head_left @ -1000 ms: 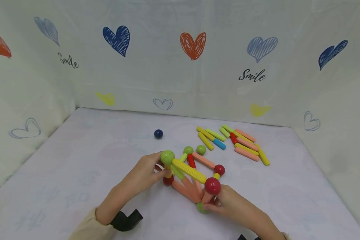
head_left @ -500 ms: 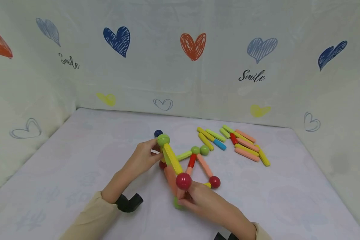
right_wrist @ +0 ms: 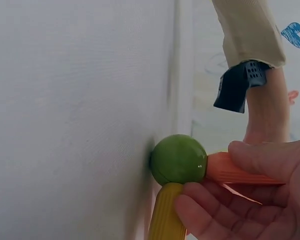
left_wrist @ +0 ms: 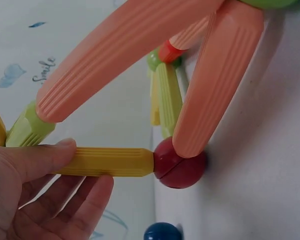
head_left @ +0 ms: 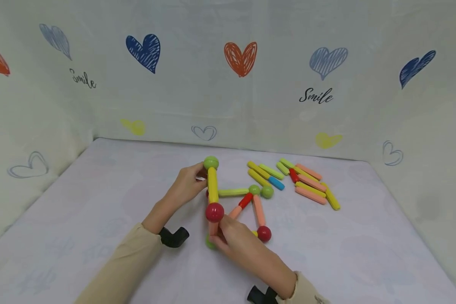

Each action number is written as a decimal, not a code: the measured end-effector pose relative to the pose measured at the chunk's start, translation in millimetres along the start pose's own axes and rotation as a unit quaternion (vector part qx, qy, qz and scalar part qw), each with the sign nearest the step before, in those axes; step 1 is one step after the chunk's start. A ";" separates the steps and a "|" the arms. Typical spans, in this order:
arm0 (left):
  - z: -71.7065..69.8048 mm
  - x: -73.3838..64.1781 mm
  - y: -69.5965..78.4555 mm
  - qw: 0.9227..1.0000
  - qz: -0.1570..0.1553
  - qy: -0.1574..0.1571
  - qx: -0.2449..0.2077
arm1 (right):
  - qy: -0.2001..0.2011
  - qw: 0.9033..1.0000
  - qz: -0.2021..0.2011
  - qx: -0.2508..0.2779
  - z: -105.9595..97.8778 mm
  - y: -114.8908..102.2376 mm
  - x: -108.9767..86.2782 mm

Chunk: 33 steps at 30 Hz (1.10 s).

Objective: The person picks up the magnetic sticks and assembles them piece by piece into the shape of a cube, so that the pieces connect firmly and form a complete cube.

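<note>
Swung round since a second ago, the stick-and-ball frame (head_left: 233,192) now has its top yellow stick (head_left: 213,185) pointing almost straight at the person, where it slanted off to the right. From my screen, that stick's long axis runs from an upper green ball (head_left: 211,162) at the far end to a near red ball (head_left: 214,212). I see the frame near the middle of the table (head_left: 319,249), with loose sticks (head_left: 310,195) beyond it to the right.

On my feed the left hand (head_left: 188,185) reaches in from the lower left, thumb over and fingers under a second yellow stick (left_wrist: 110,161), gripping it. The right hand (head_left: 237,236) angles in from the lower right, pinching a salmon stick (right_wrist: 222,169) beside a lower green ball (right_wrist: 179,160). Sticks look ribbed, balls glossy.
</note>
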State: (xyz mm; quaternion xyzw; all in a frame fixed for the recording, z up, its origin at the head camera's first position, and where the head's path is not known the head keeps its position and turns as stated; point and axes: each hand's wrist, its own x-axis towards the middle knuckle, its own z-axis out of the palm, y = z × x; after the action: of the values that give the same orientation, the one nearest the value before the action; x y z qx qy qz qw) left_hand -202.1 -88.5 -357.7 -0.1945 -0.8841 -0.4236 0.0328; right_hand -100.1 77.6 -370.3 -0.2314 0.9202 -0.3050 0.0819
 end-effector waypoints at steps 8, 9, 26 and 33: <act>0.0 6.2 -3.5 1.000 -0.017 0.006 0.006 | 0.018 1.000 0.008 -0.011 1.2 -0.1 7.0; -0.5 5.9 -3.8 1.000 -0.017 0.004 0.005 | 0.017 1.000 0.009 -0.005 -0.6 0.7 6.4; -32.1 -51.9 24.2 0.997 0.068 0.034 0.003 | 0.039 0.997 0.048 -0.036 -50.6 63.8 -34.5; -24.4 -82.0 46.6 0.992 0.099 0.014 0.075 | 0.003 0.998 0.063 -0.025 -55.5 81.3 -43.9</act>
State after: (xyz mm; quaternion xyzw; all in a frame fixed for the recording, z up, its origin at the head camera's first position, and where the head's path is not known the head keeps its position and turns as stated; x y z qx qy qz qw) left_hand -111.8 -106.6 -326.0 -0.2723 -0.8890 -0.3539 0.1016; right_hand -108.2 185.0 -374.1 -0.1742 0.9404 -0.2771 0.0926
